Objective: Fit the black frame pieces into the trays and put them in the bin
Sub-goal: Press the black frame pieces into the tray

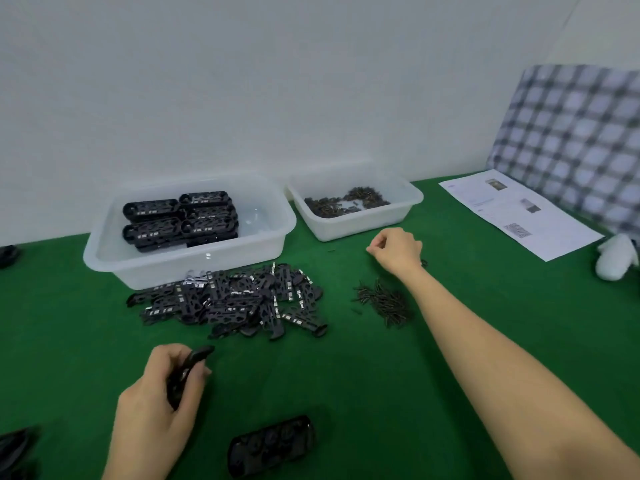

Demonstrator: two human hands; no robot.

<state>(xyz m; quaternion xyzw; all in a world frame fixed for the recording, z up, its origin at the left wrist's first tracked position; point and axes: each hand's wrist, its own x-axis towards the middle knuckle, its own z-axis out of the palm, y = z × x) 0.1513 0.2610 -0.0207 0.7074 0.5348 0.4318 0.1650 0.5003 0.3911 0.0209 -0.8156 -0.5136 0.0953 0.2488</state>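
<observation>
The big bin (194,233) sat at the back left with finished assemblies stacked in its left half, and the heap of black frame pieces (232,301) lay just in front of it. My left hand (156,400) gripped one frame piece (188,368). My right hand (398,251) was curled near the small pins (384,301); couldn't tell if it held any. A dropped pin would probably vanish on that green mat (346,375).

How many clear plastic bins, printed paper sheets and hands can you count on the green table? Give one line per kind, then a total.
Clear plastic bins: 2, the larger clear plastic bin and the smaller clear plastic bin
Printed white paper sheets: 1
Hands: 2, left hand, right hand
Total: 5
</observation>
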